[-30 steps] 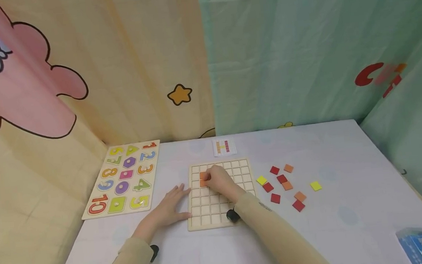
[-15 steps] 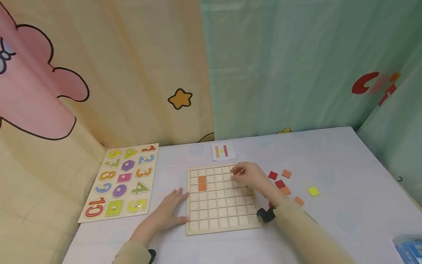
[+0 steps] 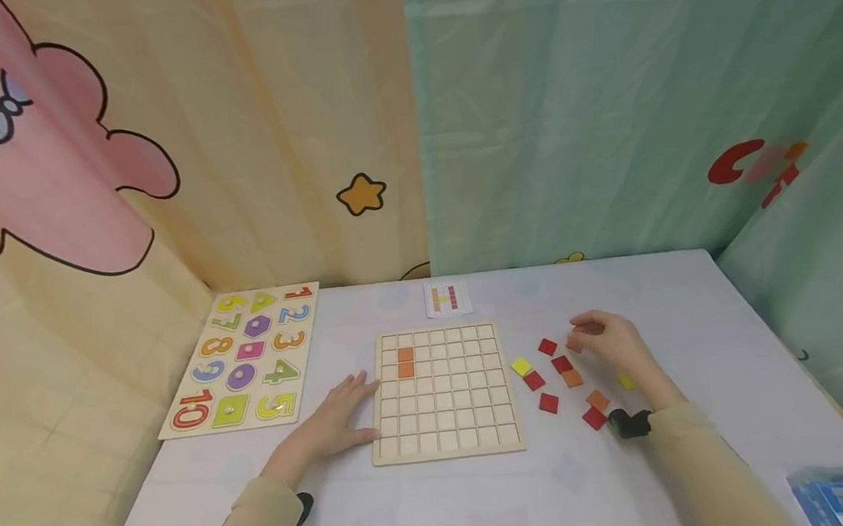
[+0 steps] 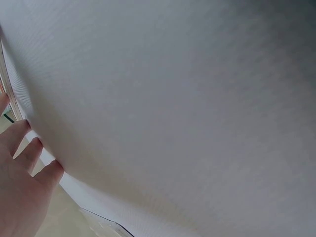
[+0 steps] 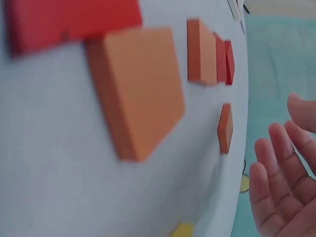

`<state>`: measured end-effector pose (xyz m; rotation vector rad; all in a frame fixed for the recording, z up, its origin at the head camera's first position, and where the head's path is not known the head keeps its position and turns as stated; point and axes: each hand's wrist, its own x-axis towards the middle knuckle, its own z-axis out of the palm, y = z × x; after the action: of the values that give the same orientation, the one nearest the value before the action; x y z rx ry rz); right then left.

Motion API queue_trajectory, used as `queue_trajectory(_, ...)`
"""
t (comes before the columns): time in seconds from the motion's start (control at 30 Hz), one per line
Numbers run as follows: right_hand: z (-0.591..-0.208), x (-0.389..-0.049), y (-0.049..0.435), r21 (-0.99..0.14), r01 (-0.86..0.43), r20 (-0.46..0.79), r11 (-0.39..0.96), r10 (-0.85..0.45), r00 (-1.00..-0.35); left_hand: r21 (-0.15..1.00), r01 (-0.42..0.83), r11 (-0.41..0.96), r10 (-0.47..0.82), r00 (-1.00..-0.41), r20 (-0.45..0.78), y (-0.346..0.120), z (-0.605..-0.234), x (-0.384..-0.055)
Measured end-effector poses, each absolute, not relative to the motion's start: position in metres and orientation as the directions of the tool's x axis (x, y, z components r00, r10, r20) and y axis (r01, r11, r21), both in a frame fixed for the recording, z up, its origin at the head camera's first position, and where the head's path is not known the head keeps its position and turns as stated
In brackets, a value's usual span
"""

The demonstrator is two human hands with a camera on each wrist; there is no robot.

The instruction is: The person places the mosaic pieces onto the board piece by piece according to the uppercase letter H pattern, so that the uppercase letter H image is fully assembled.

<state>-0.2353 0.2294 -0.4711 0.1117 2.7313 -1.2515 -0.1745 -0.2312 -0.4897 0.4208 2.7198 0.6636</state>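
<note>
Our right hand (image 3: pixel 612 342), its grip empty, hovers by the farthest orange tile (image 5: pixel 225 128), right of the grid board (image 3: pixel 446 419); a hasty pinch could skid it across the table (image 3: pixel 488 508). Our left hand (image 3: pixel 333 418), fingers straight, rests at the board's left edge.

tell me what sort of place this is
Probably a children's play or learning corner, judging by the cartoon-printed curtains, the number puzzle and the grid board with two orange tiles in it.
</note>
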Motion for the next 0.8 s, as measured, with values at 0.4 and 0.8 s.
queue_trajectory(0.4,-0.478,-0.234,0.245,-0.726,0.145,-0.172,0.672,0.026,-0.985,0.491,0.194,0.849,0.341,-0.912,-0.23,-0.23,-0.49,-0.174)
queue_trajectory(0.8,-0.482,-0.238,0.245,-0.674,0.14,-0.202,0.725,0.001,-0.979,0.482,0.19,0.855,0.333,-0.915,-0.229,-0.23,-0.489,-0.173)
